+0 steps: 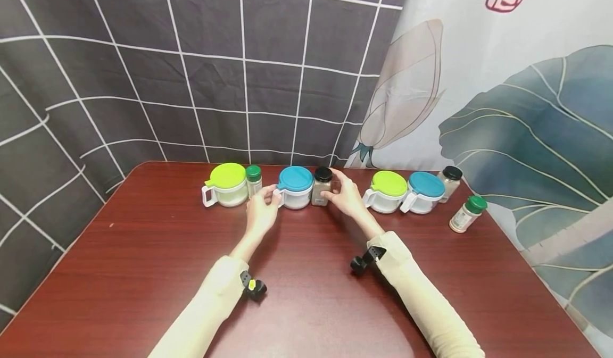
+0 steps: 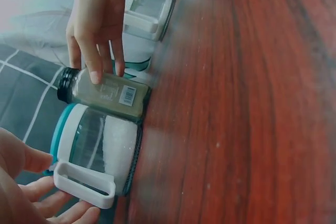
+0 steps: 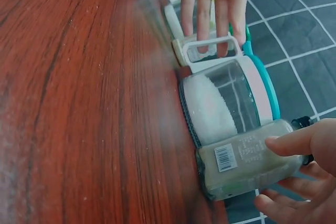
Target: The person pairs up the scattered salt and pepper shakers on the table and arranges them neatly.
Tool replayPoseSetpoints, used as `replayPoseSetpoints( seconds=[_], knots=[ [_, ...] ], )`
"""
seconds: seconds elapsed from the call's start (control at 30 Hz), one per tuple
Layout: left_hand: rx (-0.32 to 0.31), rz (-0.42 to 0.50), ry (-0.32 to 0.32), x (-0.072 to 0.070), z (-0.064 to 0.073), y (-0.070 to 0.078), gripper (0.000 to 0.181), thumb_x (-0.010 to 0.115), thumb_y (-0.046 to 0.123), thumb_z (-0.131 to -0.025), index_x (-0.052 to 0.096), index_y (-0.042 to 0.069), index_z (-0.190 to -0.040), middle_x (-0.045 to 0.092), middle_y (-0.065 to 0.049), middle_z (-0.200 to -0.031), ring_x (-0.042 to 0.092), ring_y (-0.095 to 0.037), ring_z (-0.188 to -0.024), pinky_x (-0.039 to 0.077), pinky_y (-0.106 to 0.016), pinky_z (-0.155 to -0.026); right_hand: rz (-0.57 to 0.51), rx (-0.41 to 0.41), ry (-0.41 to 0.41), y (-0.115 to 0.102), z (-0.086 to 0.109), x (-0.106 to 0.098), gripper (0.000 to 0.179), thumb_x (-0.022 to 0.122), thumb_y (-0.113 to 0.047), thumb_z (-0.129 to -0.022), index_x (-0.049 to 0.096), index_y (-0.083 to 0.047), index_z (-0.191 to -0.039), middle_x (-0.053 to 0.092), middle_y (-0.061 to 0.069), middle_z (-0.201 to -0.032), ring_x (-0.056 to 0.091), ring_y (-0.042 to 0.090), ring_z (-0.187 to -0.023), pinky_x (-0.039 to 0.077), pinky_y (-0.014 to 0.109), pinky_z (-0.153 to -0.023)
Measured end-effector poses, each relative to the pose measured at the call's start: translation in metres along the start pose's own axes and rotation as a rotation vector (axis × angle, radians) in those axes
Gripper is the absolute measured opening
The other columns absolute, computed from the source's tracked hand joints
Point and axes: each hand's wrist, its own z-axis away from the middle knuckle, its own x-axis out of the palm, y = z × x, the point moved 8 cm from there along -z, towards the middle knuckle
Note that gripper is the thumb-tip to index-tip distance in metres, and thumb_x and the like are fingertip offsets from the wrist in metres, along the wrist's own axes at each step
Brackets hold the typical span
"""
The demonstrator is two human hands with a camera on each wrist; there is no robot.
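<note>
The left hand (image 1: 262, 211) was at the handle side of a clear round jar with a blue lid and a white handle (image 1: 295, 186). Its thumb touched the lid's small tab, while the other fingers hung fairly straight and slightly apart around the handle, without curling round it.

The right hand (image 1: 346, 196) was at a clear rectangular bottle with a black cap and tan contents (image 1: 321, 190). Its thumb lay against the front face and its fingers were spread beside and behind; I could not tell whether they pressed the far side.

Jar and bottle stood upright, side by side, near the back edge of the reddish-brown wooden table (image 1: 306, 283). White grains lay inside the jar. Left of it stood a green-capped clear shaker (image 1: 254, 180) and a lime-lidded jar with a white handle (image 1: 230, 185).
</note>
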Motion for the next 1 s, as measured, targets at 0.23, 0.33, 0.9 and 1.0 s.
replayPoseSetpoints(
  seconds=[0.23,0.33,0.9,1.0],
  knots=[
    [-0.022,0.000,-0.022,-0.002,0.004,0.002,0.038,0.060,0.016,-0.092,0.060,0.003,-0.128,0.065,-0.018,-0.124,0.063,-0.030,-0.114,0.045,-0.045,-0.101,0.125,0.030,-0.012,-0.004,0.008,-0.007,0.067,0.073,-0.012,-0.082,0.043,-0.005,-0.142,0.057,0.022,-0.133,0.053,0.036,-0.125,0.040,0.052,-0.104],
    [-0.026,0.014,-0.022,-0.004,0.007,0.004,0.037,0.060,0.017,-0.093,0.060,0.004,-0.128,0.065,-0.017,-0.124,0.063,-0.030,-0.115,0.046,-0.045,-0.100,0.132,0.030,-0.018,-0.006,0.009,-0.009,0.067,0.072,-0.012,-0.082,0.043,-0.005,-0.142,0.055,0.022,-0.135,0.051,0.036,-0.127,0.039,0.053,-0.105],
    [-0.002,0.086,-0.063,0.000,0.021,0.026,0.038,0.060,0.018,-0.092,0.060,0.006,-0.128,0.064,-0.015,-0.126,0.063,-0.030,-0.113,0.048,-0.046,-0.097,0.136,-0.105,0.038,-0.021,0.023,-0.025,0.065,0.074,-0.007,-0.080,0.046,-0.002,-0.139,0.052,0.019,-0.137,0.052,0.034,-0.123,0.043,0.049,-0.102],
    [0.016,0.110,-0.071,0.001,0.023,0.028,0.037,0.060,0.018,-0.092,0.060,0.005,-0.127,0.063,-0.014,-0.128,0.064,-0.030,-0.113,0.050,-0.045,-0.096,0.136,-0.131,0.044,-0.023,0.026,-0.026,0.064,0.074,-0.006,-0.080,0.047,-0.002,-0.138,0.054,0.020,-0.134,0.054,0.035,-0.119,0.046,0.049,-0.098]
  ],
)
